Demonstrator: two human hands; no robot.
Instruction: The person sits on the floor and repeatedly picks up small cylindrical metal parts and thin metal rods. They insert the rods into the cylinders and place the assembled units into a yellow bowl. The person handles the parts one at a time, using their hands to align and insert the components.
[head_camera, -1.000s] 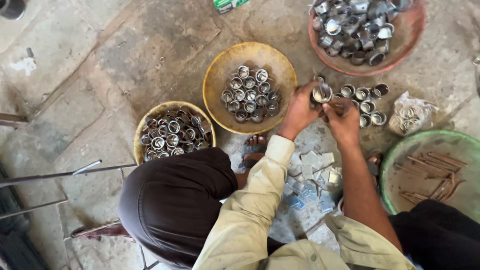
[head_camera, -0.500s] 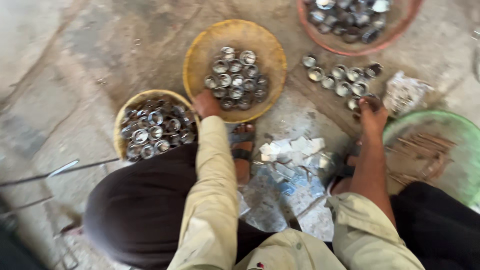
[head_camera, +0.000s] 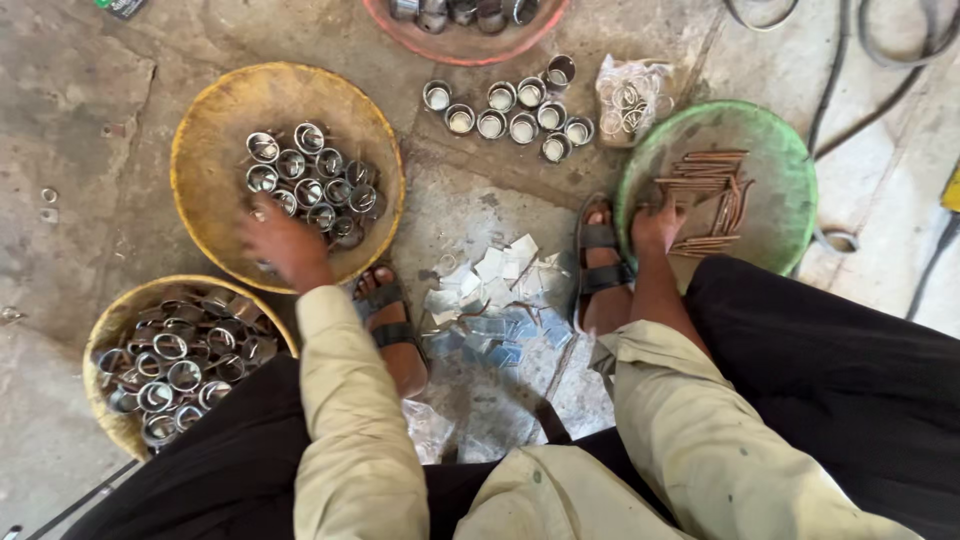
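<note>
My left hand (head_camera: 280, 240) rests palm down inside a wide yellow basin (head_camera: 200, 120), at its near side, fingertips beside a cluster of short metal rings (head_camera: 310, 185). Nothing shows in its fingers. My right hand (head_camera: 655, 225) reaches over the near rim of a green basin (head_camera: 770, 160) and touches the ends of thin copper-coloured rods (head_camera: 710, 180); its fingers are partly hidden. A pile of small square metal pieces (head_camera: 495, 300) lies on the floor between my sandalled feet.
A second yellow basin (head_camera: 110, 320) full of rings sits at lower left. A row of metal cups (head_camera: 505, 110), a plastic bag of small rings (head_camera: 630, 95) and a red basin (head_camera: 470, 45) lie farther out. Cables (head_camera: 880, 40) run at the upper right.
Both hands were together on a ring near the row of cups. The left hand moved into the yellow basin; the right hand dropped to the green basin's rods.
</note>
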